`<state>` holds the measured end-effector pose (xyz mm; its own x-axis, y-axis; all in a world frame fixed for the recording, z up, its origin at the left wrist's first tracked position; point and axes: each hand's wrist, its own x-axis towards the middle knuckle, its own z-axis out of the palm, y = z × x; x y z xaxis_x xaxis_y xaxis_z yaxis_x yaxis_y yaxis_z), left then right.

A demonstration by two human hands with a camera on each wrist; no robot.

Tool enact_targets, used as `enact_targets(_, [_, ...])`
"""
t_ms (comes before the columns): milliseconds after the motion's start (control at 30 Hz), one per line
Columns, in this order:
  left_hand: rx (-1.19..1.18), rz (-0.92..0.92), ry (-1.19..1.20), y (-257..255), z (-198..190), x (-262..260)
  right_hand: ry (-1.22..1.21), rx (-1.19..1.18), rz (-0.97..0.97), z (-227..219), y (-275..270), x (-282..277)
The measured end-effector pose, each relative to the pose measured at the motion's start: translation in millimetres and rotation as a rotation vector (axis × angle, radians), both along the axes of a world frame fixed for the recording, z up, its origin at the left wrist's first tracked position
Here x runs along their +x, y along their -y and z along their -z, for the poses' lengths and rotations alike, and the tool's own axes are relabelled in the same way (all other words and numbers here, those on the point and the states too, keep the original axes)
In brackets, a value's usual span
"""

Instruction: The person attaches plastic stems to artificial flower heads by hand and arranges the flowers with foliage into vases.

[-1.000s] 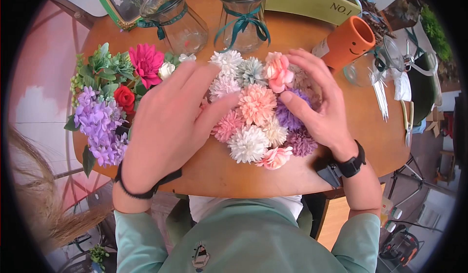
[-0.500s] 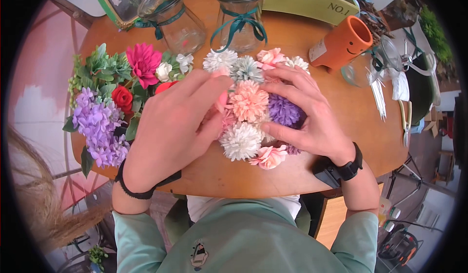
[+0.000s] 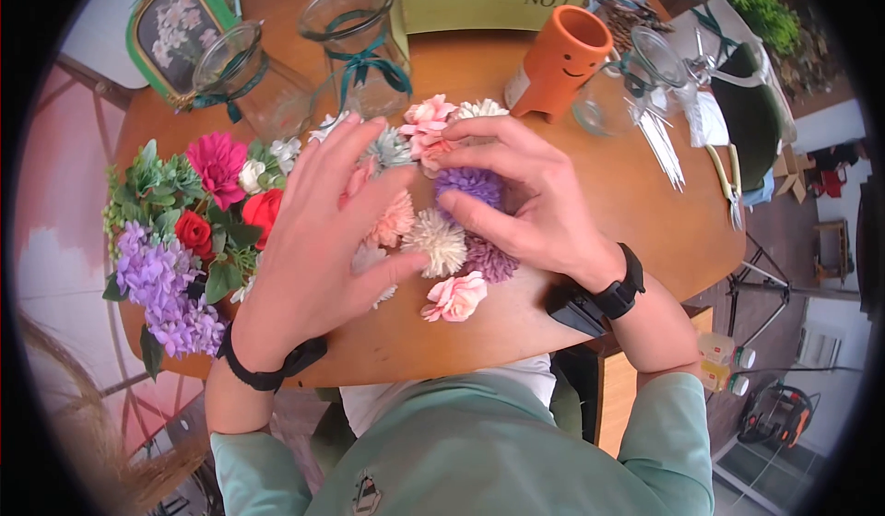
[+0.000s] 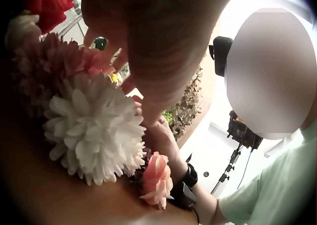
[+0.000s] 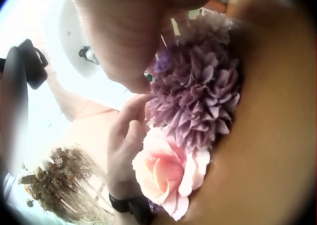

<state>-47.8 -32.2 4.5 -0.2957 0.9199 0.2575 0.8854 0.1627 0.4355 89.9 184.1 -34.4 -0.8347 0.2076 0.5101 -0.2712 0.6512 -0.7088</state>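
In the head view a cluster of artificial flowers lies between the two hands. My left hand (image 3: 318, 225) is spread over the cluster's left side, fingers extended and thumb apart, partly hiding a peach pompom flower (image 3: 395, 219) and a white chrysanthemum (image 4: 96, 128). My right hand (image 3: 539, 207) arches over the right side, its thumb and fingers loosely curved about a purple pompom flower (image 3: 468, 189). Close to its fingertips are pink blossoms (image 3: 428, 119). A cream pompom flower (image 3: 435, 243), a mauve one (image 5: 198, 88) and a pink rose (image 3: 456, 296) lie nearer the table's front edge.
Mixed flowers and greenery (image 3: 157, 267) lie at the left. Behind stand a glass vase (image 3: 364, 64) with a teal ribbon, another vase (image 3: 267, 87), a green frame (image 3: 138, 41) and an orange smiling pot (image 3: 558, 69). White sticks (image 3: 659, 147) and pliers (image 3: 728, 179) lie at the right.
The head view has shifted, moving the table things leftward. My left hand's fingers have spread out from their earlier bunched pose. The right hand has gone from the pink blossom to around the purple flower.
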Motion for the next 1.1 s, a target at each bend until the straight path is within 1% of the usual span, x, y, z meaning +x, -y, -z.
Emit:
enact_targets(33, [0.005,0.011,0.001,-1.9,-4.3,4.6,-0.054,0.018,0.036,-3.9,-2.0,1.2])
enact_targets(67, [-0.058,0.092,-0.048,-2.4,-8.6,8.9,-0.192,0.113,0.124,-13.3,-6.3,2.3])
enact_targets(100, [-0.12,0.17,-0.099,-2.9,-10.5,10.8,-0.243,0.119,0.179,-20.6,-13.6,8.0])
enact_targets(167, [-0.146,0.181,-0.1,-2.5,1.1,8.8,-0.371,0.168,0.305,-35.4,-34.8,22.7])
enact_targets(200, [-0.176,0.19,-0.105,-2.2,5.1,7.0,-0.309,0.173,0.392,-46.1,-45.9,35.5])
enact_targets(267, [-0.163,0.184,-0.086,-0.9,5.5,5.2,-0.034,-0.017,0.59,-63.0,-70.5,62.2])
enact_targets(300, [-0.152,0.171,-0.068,-0.3,5.5,4.4,0.241,-0.003,0.722,-72.5,-80.9,75.0])
enact_targets(367, [-0.138,0.172,-0.065,0.4,6.8,3.7,0.458,0.159,0.743,-58.6,-119.3,92.8])
enact_targets(400, [-0.132,0.175,-0.065,1.0,7.4,3.7,0.497,0.3,0.694,-48.6,-138.3,100.1])
enact_targets(433, [-0.128,0.172,-0.068,1.4,8.1,3.8,0.492,0.304,0.694,-39.2,-150.5,102.1])
enact_targets(500, [-0.133,0.176,-0.063,0.6,9.1,3.3,0.474,0.449,0.585,-26.5,-162.2,101.8])
enact_targets(533, [-0.135,0.178,-0.068,0.0,8.9,2.9,0.52,0.455,0.645,-20.0,-165.3,103.7])
enact_targets(567, [-0.14,0.174,-0.072,-0.2,9.2,2.9,0.52,0.45,0.648,-17.9,-164.8,102.3])
enact_targets(633, [-0.152,0.176,-0.076,-0.9,9.9,3.2,0.626,0.368,0.723,-12.7,-164.2,101.3])
enact_targets(667, [-0.159,0.175,-0.083,-1.1,9.6,2.9,0.628,0.364,0.724,-11.3,-164.6,102.5])
enact_targets(733, [-0.163,0.173,-0.089,-1.3,9.6,2.1,0.645,0.355,0.797,-10.6,-167.0,103.6])
enact_targets(867, [-0.168,0.169,-0.09,-1.9,10.7,1.2,0.608,0.34,0.787,-4.3,-179.2,107.4])
enact_targets(933, [-0.172,0.171,-0.099,-1.9,11.6,0.9,0.604,0.348,0.74,-2.4,-185.5,106.7])
enact_targets(1033, [-0.149,0.172,-0.119,-2.2,12.4,0.1,0.577,0.342,0.726,1.3,-191.4,108.8])
enact_targets(1100, [-0.158,0.173,-0.124,-2.3,12.2,-0.1,0.592,0.312,0.757,-4.4,-185.8,106.4])
